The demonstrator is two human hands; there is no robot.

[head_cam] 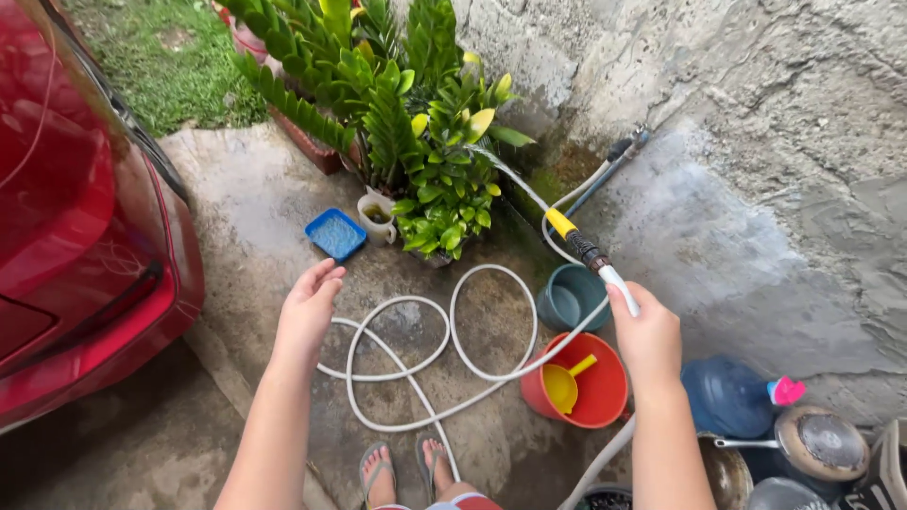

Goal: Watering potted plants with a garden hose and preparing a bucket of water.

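- The right hand (648, 338) grips a white hose (491, 364) just behind its yellow and black nozzle (578, 240), which points up toward the grey wall (775, 170).
- The left hand (307, 307) hangs spread and empty above the hose loops on the concrete floor (255, 208).
- A blue square tray (335, 233) lies beside the potted plants (416, 132).
- An orange bucket (605, 392) holding a yellow scoop (565, 382) stands next to a teal pot (570, 298).
- The red car (76, 217) bounds the left edge, with bare floor between.

A white hose (416, 364) is seen coiled on grey, damp-mottled concrete, tipped by a yellow and black nozzle (578, 240). A red-orange bucket (595, 397) is shown with a yellow scoop (564, 382) inside, beside a teal pot (570, 298). A blue tray (335, 233), a red car (80, 217), green and yellow leaves (430, 142) and a blue jug (726, 395) with a pink cap (786, 390) are also visible.
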